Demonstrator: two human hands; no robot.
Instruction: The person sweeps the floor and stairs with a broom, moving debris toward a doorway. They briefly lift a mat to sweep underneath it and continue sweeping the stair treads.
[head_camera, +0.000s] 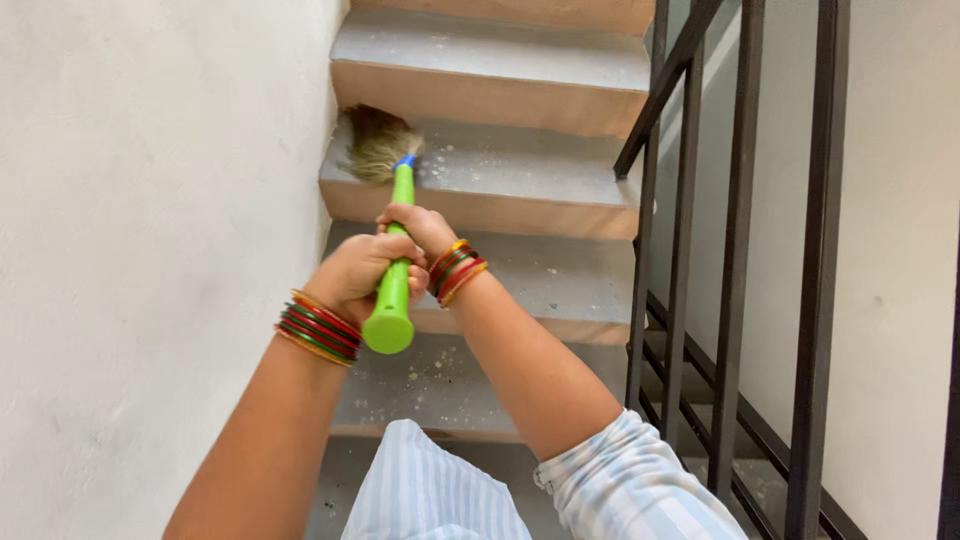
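Note:
Both my hands grip the bright green handle (392, 300) of a grass broom. My left hand (355, 275) wraps the handle near its round end, and my right hand (418, 228) closes on it just above. Red, green and gold bangles ring both wrists. The broom's straw-coloured bristle head (376, 142) rests on a grey stair tread (520, 165) two steps above, pressed into the corner by the left wall. White specks of dust and debris lie scattered on that tread and the lower ones.
Grey steps with tan risers (490, 95) climb away from me. A white wall (150, 250) bounds the left side. A black metal railing (740, 250) with vertical bars runs along the right. My pale striped clothing (430, 490) shows at the bottom.

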